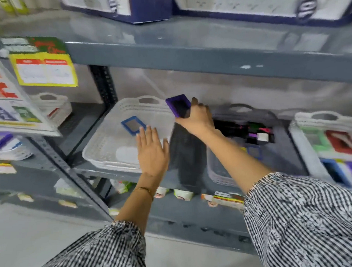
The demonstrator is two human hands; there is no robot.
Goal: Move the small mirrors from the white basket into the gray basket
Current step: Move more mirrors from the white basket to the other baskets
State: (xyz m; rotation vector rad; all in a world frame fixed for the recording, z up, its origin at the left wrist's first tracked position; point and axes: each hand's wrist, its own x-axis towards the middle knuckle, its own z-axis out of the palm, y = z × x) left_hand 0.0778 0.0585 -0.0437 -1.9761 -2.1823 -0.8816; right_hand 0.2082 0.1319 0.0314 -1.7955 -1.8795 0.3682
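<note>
Nearest, the left hand [151, 152] hovers flat, fingers spread and empty, over the white basket [103, 154] at the shelf's [194, 211] front edge, where one blue-framed mirror [132, 125] remains. Farther back, the right hand [198, 117] grips a purple-framed mirror [178, 105] between the baskets. The gray basket [217, 172] already holds several (count unclear), so the job looks nearly finished.

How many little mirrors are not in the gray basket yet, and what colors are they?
Purple-framed mirror, held in the right hand over the white basket's edge: 1
Blue-framed mirror, lying in the white basket near the left hand: 1
Total: 2
</note>
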